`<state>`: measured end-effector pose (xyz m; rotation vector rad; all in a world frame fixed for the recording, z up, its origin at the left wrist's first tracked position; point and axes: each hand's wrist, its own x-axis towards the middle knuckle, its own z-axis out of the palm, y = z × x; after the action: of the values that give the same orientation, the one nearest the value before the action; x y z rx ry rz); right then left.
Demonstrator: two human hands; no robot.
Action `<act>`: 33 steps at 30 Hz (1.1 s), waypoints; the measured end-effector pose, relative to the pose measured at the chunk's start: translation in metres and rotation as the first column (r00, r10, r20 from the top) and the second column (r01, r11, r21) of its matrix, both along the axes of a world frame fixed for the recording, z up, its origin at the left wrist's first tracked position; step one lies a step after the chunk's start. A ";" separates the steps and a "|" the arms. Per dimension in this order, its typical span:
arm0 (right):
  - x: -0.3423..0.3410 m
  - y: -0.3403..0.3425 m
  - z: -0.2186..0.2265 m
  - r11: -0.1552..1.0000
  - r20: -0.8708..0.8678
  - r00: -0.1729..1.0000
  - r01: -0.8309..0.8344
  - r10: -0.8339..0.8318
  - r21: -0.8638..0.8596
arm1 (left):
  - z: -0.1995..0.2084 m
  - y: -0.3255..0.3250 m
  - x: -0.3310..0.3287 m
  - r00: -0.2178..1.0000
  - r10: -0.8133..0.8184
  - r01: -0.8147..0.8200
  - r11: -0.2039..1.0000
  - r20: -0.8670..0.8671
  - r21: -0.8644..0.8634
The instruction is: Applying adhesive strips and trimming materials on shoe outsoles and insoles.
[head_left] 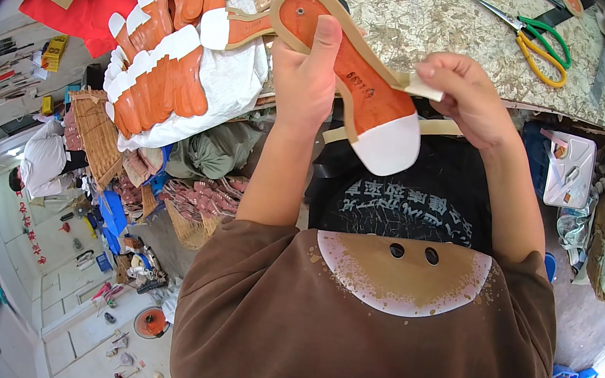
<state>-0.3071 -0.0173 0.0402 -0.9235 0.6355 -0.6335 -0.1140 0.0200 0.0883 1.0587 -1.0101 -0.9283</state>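
Note:
My left hand (306, 81) grips an orange-brown shoe insole (368, 82) by its side, thumb flat on its face near the heel. The insole's toe part is white, and dark stamped marks run along its middle. A beige edging strip (351, 32) follows the rim around the heel. At the insole's right side, my right hand (470, 96) pinches the strip's pale end between thumb and fingers, with that end standing off the rim. Just left of my left hand, a similar insole (224, 28) with a white toe lies on the bench.
Rows of orange, white-tipped insoles (162, 84) lie on white cloth at the left. Scissors (532, 37) with green and yellow handles rest on the worn bench (422, 1). A white plastic tray (570, 171) is at the right. Another person (50, 160) is far left.

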 end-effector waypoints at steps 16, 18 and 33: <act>-0.124 -0.053 0.023 0.803 -0.241 0.885 0.210 -0.399 -0.557 | 0.009 0.001 0.028 0.239 -0.427 0.560 0.794 0.872 0.235; -0.100 -0.044 0.041 0.357 -0.419 0.539 -0.222 -0.730 -0.907 | 0.016 0.003 0.031 0.216 -0.545 0.489 0.778 0.810 0.394; -0.022 0.025 -0.005 0.847 -0.357 0.926 -0.285 0.122 -0.449 | 0.029 0.012 0.004 -0.263 -0.631 0.281 0.673 0.730 0.684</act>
<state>-0.3292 0.0075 0.0348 -1.5807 0.6554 -0.4595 -0.1101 0.0323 0.1169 1.6291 -2.9093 -0.7706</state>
